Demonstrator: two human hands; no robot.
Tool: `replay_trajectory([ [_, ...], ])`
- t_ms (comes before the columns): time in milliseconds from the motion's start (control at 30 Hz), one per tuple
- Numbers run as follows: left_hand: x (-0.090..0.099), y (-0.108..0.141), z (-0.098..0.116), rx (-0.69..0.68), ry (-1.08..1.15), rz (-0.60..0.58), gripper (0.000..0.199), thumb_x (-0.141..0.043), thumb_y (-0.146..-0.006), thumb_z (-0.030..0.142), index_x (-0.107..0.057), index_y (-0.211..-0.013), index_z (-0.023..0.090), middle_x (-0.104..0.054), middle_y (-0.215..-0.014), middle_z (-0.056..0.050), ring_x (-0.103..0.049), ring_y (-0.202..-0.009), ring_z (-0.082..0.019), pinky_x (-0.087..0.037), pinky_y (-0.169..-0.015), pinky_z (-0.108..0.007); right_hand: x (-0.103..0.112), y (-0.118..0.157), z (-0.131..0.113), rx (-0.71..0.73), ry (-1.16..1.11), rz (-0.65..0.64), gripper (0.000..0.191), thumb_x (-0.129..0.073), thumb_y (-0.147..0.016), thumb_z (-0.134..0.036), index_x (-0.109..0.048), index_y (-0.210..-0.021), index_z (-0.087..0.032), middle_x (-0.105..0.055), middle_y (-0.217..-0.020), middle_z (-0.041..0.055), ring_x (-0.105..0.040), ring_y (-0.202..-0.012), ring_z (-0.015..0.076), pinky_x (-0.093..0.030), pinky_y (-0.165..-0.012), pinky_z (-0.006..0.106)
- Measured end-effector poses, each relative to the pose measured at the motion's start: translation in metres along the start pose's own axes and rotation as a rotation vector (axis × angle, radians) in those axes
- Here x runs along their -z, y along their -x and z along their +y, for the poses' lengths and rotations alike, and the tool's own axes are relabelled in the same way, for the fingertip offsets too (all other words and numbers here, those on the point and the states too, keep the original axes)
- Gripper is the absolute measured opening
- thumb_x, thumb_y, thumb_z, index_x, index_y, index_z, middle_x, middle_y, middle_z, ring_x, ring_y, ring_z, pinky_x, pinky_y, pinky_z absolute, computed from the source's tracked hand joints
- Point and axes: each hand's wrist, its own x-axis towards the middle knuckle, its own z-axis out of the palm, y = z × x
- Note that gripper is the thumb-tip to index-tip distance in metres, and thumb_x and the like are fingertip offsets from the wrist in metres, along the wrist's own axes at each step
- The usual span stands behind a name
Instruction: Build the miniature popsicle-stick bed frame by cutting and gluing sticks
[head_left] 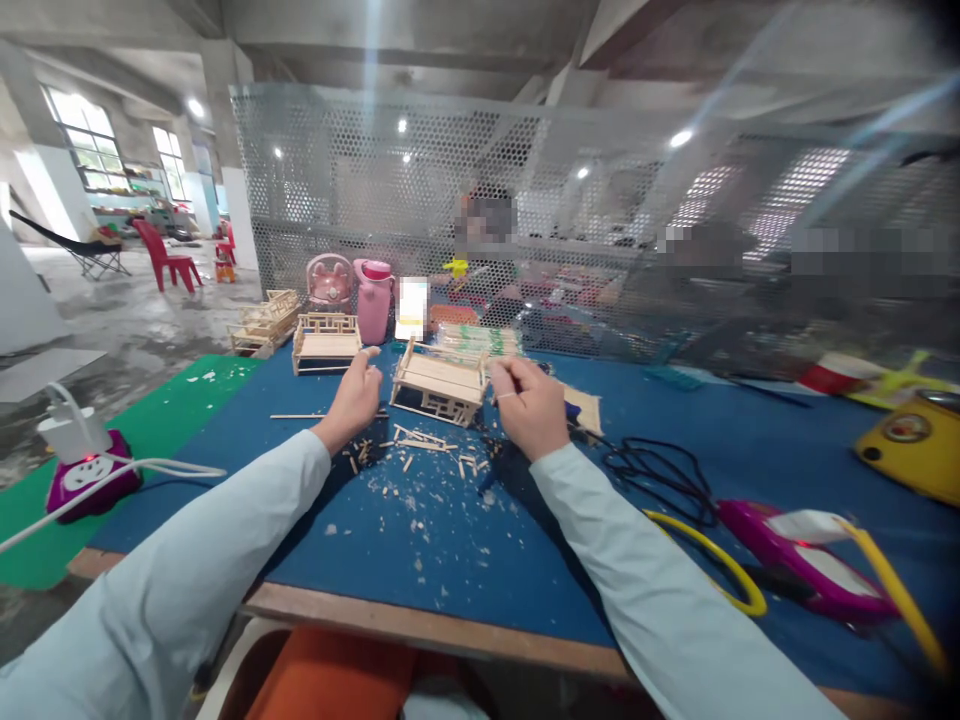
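Stick-built model [441, 376] is sitting btwn hands on blue tabletop [345, 565], long axis running approx 10-to-4 o'clock, at 3 from L hand [355, 393], 9 from the nearer R hand [534, 408], both hands' fingers lying curled, can't tell if pinching anything.
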Motion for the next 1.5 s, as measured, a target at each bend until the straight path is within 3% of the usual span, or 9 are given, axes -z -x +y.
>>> replay_trajectory([
  [67, -0.002, 0.003, 0.006, 0.04, 0.114, -0.135, 0.043, -0.033, -0.081, 0.016, -0.034, -0.124, 0.01, -0.053, -0.067, 0.0, -0.045, -0.051, -0.009, -0.042, -0.056, -0.024, -0.009, 0.0, -0.012, -0.033, -0.144, -0.187, 0.029, -0.042, -0.082, -0.035, -0.063, -0.081, -0.016, -0.064, -0.079, 0.0047, -0.056, -0.075, 0.0167, -0.042, -0.071, 0.028],
  [167, -0.006, 0.012, 0.012, -0.025, 0.19, -0.345, 0.055, -0.039, -0.082, 0.015, -0.021, -0.133, 0.014, -0.057, -0.072, -0.001, -0.051, -0.054, -0.008, -0.043, -0.056, -0.021, -0.027, 0.001, -0.021, -0.095, -0.3, -0.429, 0.03, -0.044, -0.08, -0.036, -0.065, -0.08, -0.015, -0.064, -0.072, 0.0024, -0.055, -0.068, 0.0141, -0.041, -0.066, 0.026],
  [300, -0.008, 0.02, 0.014, -0.148, 0.029, -0.437, 0.064, -0.044, -0.081, 0.016, -0.014, -0.138, 0.018, -0.06, -0.07, -0.001, -0.058, -0.062, -0.011, -0.045, -0.061, -0.023, -0.041, 0.001, -0.019, -0.127, -0.394, -0.574, 0.027, -0.049, -0.077, -0.034, -0.066, -0.073, -0.014, -0.065, -0.07, 0.0028, -0.055, -0.065, 0.0125, -0.041, -0.065, 0.025],
  [600, -0.008, 0.02, 0.013, -0.176, -0.067, -0.42, 0.068, -0.044, -0.081, 0.014, -0.008, -0.139, 0.019, -0.064, -0.072, -0.001, -0.061, -0.065, -0.012, -0.045, -0.064, -0.024, -0.046, -0.008, -0.017, -0.116, -0.365, -0.552, 0.022, -0.054, -0.072, -0.033, -0.064, -0.071, -0.013, -0.064, -0.065, 0.0031, -0.054, -0.059, 0.0119, -0.042, -0.06, 0.025],
  [700, -0.005, 0.017, 0.011, -0.173, -0.193, -0.375, 0.063, -0.05, -0.078, 0.019, -0.022, -0.134, 0.017, -0.063, -0.078, -0.003, -0.059, -0.068, -0.014, -0.044, -0.067, -0.026, -0.05, -0.005, -0.013, -0.093, -0.256, -0.461, 0.022, -0.054, -0.073, -0.032, -0.066, -0.071, -0.014, -0.065, -0.065, 0.0023, -0.054, -0.06, 0.0122, -0.041, -0.059, 0.024],
  [800, 0.001, 0.01, 0.001, -0.114, -0.359, -0.239, 0.048, -0.055, -0.074, 0.02, -0.042, -0.12, 0.013, -0.061, -0.088, -0.009, -0.057, -0.073, -0.016, -0.044, -0.07, -0.029, -0.054, 0.003, -0.007, -0.12, -0.094, -0.374, 0.023, -0.052, -0.074, -0.033, -0.069, -0.075, -0.017, -0.067, -0.068, 0.0018, -0.057, -0.064, 0.014, -0.041, -0.061, 0.024],
  [900, 0.005, 0.0, -0.014, -0.07, -0.493, -0.124, 0.035, -0.055, -0.072, 0.015, -0.052, -0.107, 0.01, -0.06, -0.09, -0.011, -0.056, -0.08, -0.019, -0.043, -0.075, -0.032, -0.06, 0.009, -0.003, -0.11, 0.071, -0.355, 0.025, -0.05, -0.077, -0.035, -0.07, -0.079, -0.021, -0.07, -0.078, 0.0021, -0.061, -0.074, 0.0166, -0.041, -0.065, 0.025],
  [1200, -0.007, -0.01, -0.032, -0.113, -0.587, -0.249, 0.016, -0.055, -0.072, 0.018, -0.065, -0.084, 0.015, -0.065, -0.083, -0.01, -0.058, -0.076, -0.02, -0.043, -0.074, -0.03, -0.07, 0.015, -0.004, -0.036, 0.411, -0.42, 0.029, -0.043, -0.082, -0.039, -0.069, -0.087, -0.029, -0.071, -0.087, 0.0016, -0.062, -0.08, 0.0187, -0.039, -0.064, 0.026],
  [1500, -0.01, -0.013, -0.029, -0.105, -0.577, -0.246, 0.02, -0.056, -0.073, 0.02, -0.064, -0.09, 0.015, -0.065, -0.083, -0.011, -0.059, -0.077, -0.022, -0.044, -0.072, -0.032, -0.072, 0.017, -0.003, -0.021, 0.483, -0.405, 0.03, -0.041, -0.083, -0.041, -0.068, -0.09, -0.031, -0.071, -0.086, 0.0015, -0.062, -0.077, 0.0188, -0.037, -0.06, 0.027],
])
